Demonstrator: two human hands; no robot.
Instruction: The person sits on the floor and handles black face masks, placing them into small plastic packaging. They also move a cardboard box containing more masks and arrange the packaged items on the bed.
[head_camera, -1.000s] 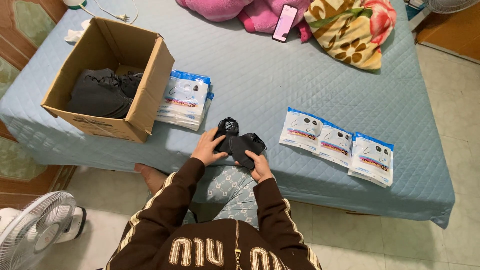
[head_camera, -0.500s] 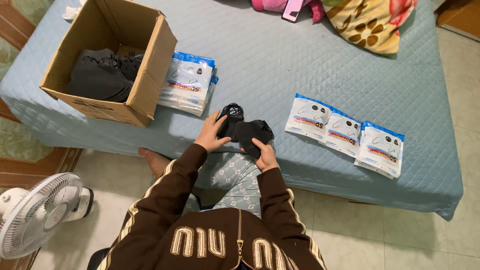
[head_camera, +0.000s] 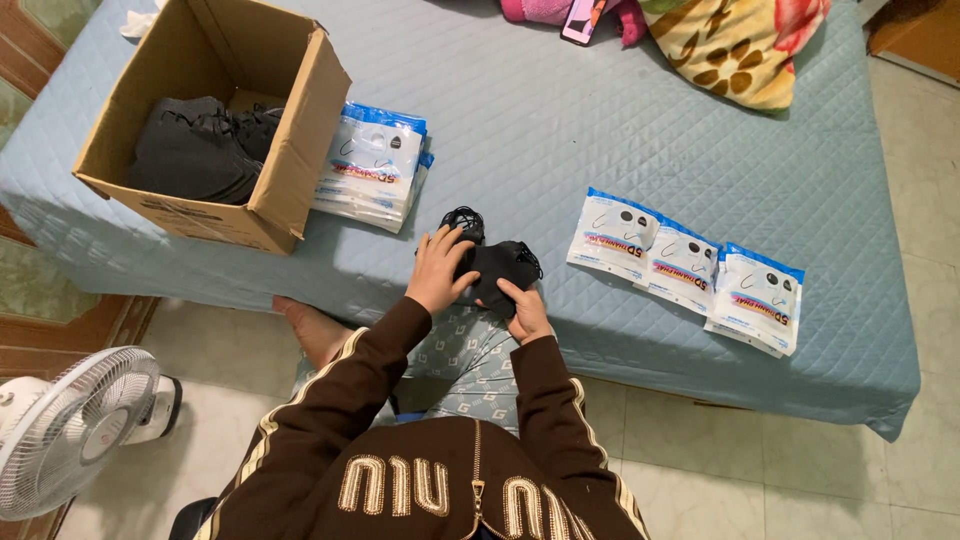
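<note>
A small stack of black face masks (head_camera: 497, 264) lies near the front edge of the blue quilted bed (head_camera: 620, 130). My left hand (head_camera: 438, 268) rests on the stack's left side with fingers spread over it. My right hand (head_camera: 524, 310) grips its lower right corner. Black ear loops stick out at the top of the stack. Both arms wear brown sleeves with cream stripes.
An open cardboard box (head_camera: 290, 170) at the left holds more black masks (head_camera: 195, 150). A pile of white-and-blue packets (head_camera: 375, 165) leans beside it. Three similar packets (head_camera: 690, 265) lie in a row at the right. A white fan (head_camera: 70, 430) stands on the floor.
The camera view has shifted, so the bed and box sit higher and closer. Both hands stay on the black masks, which have barely moved.
</note>
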